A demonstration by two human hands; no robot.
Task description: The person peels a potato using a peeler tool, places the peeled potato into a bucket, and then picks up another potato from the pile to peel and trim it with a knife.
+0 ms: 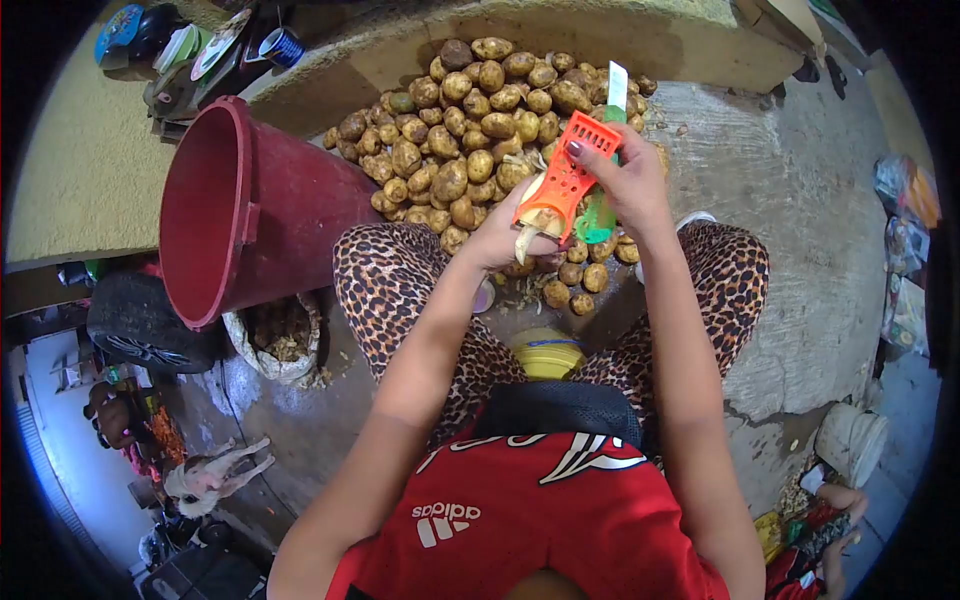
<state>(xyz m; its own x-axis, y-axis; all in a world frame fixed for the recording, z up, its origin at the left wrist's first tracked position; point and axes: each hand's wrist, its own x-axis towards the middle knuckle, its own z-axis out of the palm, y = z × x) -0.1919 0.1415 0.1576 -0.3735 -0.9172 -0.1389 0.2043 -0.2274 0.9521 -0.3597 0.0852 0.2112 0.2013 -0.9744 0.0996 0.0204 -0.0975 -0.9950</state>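
Observation:
My left hand (500, 232) is closed around a partly peeled potato (544, 219), pale where the skin is off. A strip of peel (524, 244) dangles beneath it. Against the potato lies an orange plastic peeler (568, 172) with slots and holes, its wide end toward the potato. My right hand (636, 182) grips this peeler, thumb on top. Behind the peeler, in the same hand, is a green-handled tool (597, 218) with a pale blade (617, 86) pointing away from me; it looks like a knife. Part of it is hidden by my fingers.
A heap of unpeeled potatoes (455, 135) lies before me against a low wall (640, 40). A large red bucket (245, 210) leans at left, beside a white sack (290, 372). A yellow container (547, 355) sits between my legs. A dog (218, 474) lies lower left; another person (838, 530) is lower right.

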